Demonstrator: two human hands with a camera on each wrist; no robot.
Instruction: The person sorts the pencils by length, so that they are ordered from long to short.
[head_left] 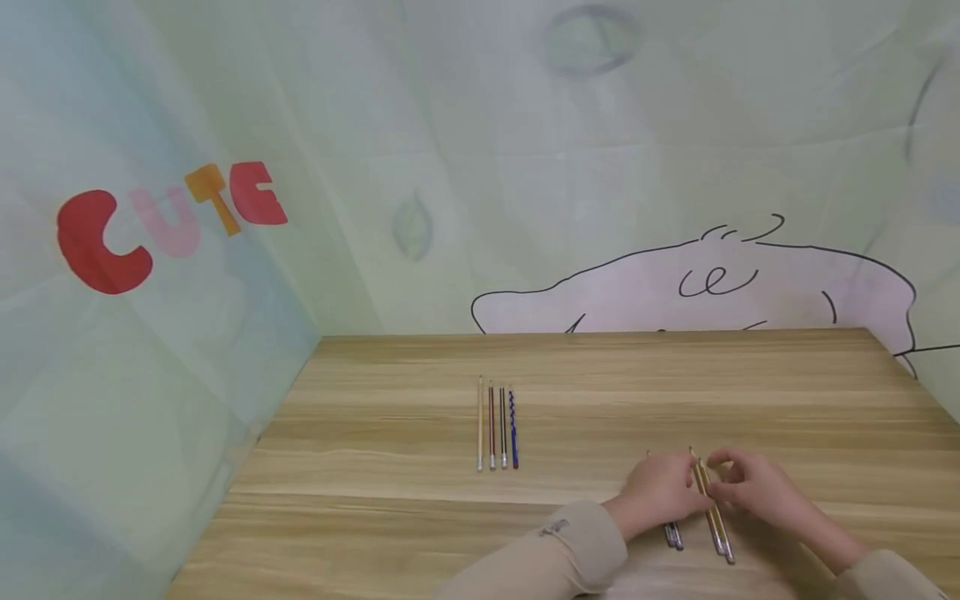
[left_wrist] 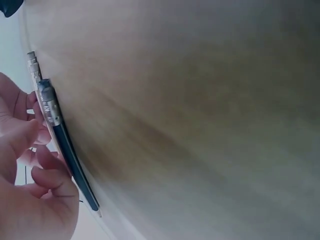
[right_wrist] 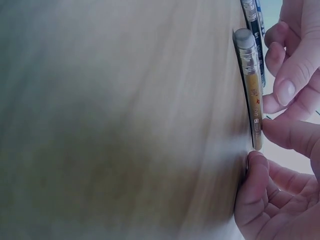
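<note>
Two yellow pencils (head_left: 712, 510) lie side by side on the wooden table, eraser ends toward me. My left hand (head_left: 662, 490) is at their left side, its fingertips right at the shafts. From the right comes my right hand (head_left: 761, 490), fingers bent and apart. In the right wrist view its thumb (right_wrist: 289, 134) touches a yellow pencil (right_wrist: 254, 92), while the index fingertip is close to the pencil's far end. Dark pencils (head_left: 672, 536) lie partly hidden beneath my left hand; one dark pencil (left_wrist: 70, 150) shows up close in the left wrist view.
Farther left on the table (head_left: 360, 467), several pencils lie in a row: a natural-coloured pencil (head_left: 480, 425), a dark red pencil (head_left: 492, 427), a black pencil (head_left: 503, 429) and a blue patterned pencil (head_left: 513, 432). Printed cloth (head_left: 450, 167) hangs behind the table.
</note>
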